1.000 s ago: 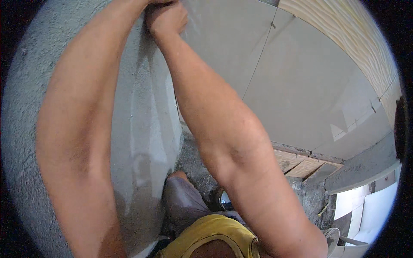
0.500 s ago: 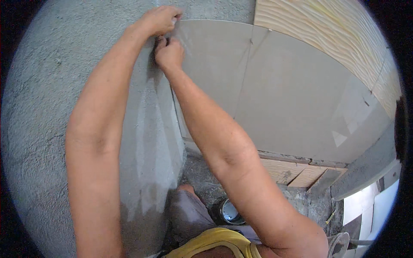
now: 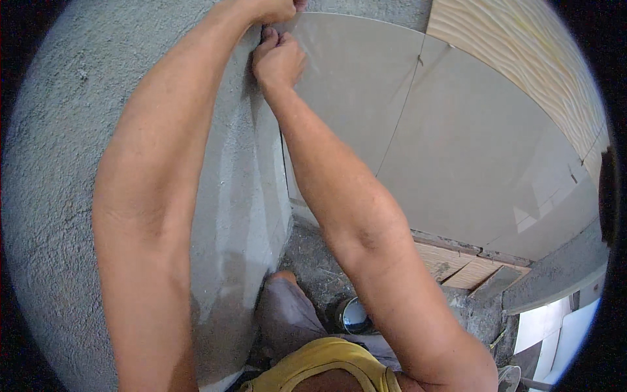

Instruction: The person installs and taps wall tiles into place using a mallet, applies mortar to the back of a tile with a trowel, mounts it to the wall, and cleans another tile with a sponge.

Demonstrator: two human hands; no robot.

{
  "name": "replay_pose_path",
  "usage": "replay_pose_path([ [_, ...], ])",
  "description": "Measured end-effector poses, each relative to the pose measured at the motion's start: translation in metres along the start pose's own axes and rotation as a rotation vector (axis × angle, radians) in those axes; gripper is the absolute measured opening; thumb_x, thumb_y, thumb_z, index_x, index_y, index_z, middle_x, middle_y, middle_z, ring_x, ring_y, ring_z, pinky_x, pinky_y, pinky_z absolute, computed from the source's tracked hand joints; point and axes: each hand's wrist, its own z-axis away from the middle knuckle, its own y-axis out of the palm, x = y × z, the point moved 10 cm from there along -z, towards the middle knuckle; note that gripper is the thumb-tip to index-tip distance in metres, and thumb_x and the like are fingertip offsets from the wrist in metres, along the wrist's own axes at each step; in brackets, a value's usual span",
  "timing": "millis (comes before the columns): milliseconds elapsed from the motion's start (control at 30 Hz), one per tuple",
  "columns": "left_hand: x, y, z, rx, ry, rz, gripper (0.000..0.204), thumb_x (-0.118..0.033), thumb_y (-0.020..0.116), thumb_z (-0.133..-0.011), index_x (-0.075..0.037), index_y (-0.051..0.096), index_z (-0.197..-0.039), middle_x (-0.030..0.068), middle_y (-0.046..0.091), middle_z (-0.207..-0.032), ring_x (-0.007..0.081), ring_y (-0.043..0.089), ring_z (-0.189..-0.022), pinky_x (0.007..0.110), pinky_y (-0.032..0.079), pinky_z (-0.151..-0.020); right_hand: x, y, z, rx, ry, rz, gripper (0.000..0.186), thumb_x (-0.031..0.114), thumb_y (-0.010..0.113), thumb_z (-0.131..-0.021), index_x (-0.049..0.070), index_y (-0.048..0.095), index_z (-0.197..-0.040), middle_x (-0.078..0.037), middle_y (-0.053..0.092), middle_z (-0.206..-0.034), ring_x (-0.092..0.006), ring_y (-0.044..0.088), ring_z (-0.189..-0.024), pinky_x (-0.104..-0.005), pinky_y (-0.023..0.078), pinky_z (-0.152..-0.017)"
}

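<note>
My left hand (image 3: 284, 10) is at the top, cut off by the picture's edge, fingers bent at the top left corner of a grey wall tile (image 3: 477, 137). What it pinches is too small to make out. Just below, my right hand (image 3: 279, 55) has curled fingers against the tile's left end, where it meets the rough grey plaster wall (image 3: 85, 170); anything inside them is hidden. A thin dark joint and small clips mark the tiled surface. Both forearms stretch up from the lower edge.
Cream wavy tiles (image 3: 503, 52) line the wall above the grey ones, with similar pieces (image 3: 450, 266) low at the right. A bucket (image 3: 354, 315) stands on the rough floor beside my leg (image 3: 287, 307). White panels (image 3: 548, 330) and a ledge (image 3: 555, 291) are at the lower right.
The view shifted down and back up, moving hands and wall in the picture. My hands stay at the tile's corner; the left has shown more, then slipped partly past the top edge again.
</note>
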Motion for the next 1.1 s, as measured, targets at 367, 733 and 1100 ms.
replay_pose_path([
  [367, -0.001, -0.001, -0.002, -0.164, 0.171, 0.019, 0.021, -0.009, 0.059, -0.086, -0.001, 0.068, -0.104, 0.0185, 0.072, -0.097, 0.0377, 0.067, -0.091, 0.047, 0.052, -0.08, -0.003, 0.002, -0.009, -0.027, -0.094, -0.075, 0.037, 0.035, 0.059, -0.097, 0.0, 0.069, -0.098, -0.03, 0.069, -0.1, -0.0519, 0.064, -0.099, -0.0581, 0.048, -0.088],
  [733, -0.061, -0.008, 0.035, -0.475, 0.278, -0.083, 0.025, -0.018, 0.054, -0.091, -0.006, 0.066, -0.11, 0.0166, 0.07, -0.11, 0.0385, 0.065, -0.106, 0.049, 0.051, -0.091, -0.057, -0.043, 0.067, 0.494, -0.024, -0.19, 0.04, 0.036, 0.056, -0.098, -0.002, 0.063, -0.085, -0.024, 0.068, -0.081, -0.0427, 0.066, -0.077, -0.0524, 0.049, -0.074],
  [1100, -0.179, -0.02, 0.022, -0.516, 0.242, 0.3, 0.036, -0.032, 0.072, -0.089, 0.002, 0.067, -0.095, 0.0193, 0.067, -0.099, 0.0349, 0.064, -0.095, 0.046, 0.051, -0.083, -0.234, -0.305, 0.223, 0.662, 0.502, 0.008, 0.035, 0.033, 0.058, -0.103, 0.002, 0.061, -0.088, -0.004, 0.058, -0.072, -0.0128, 0.059, -0.061, -0.0297, 0.05, -0.056],
])
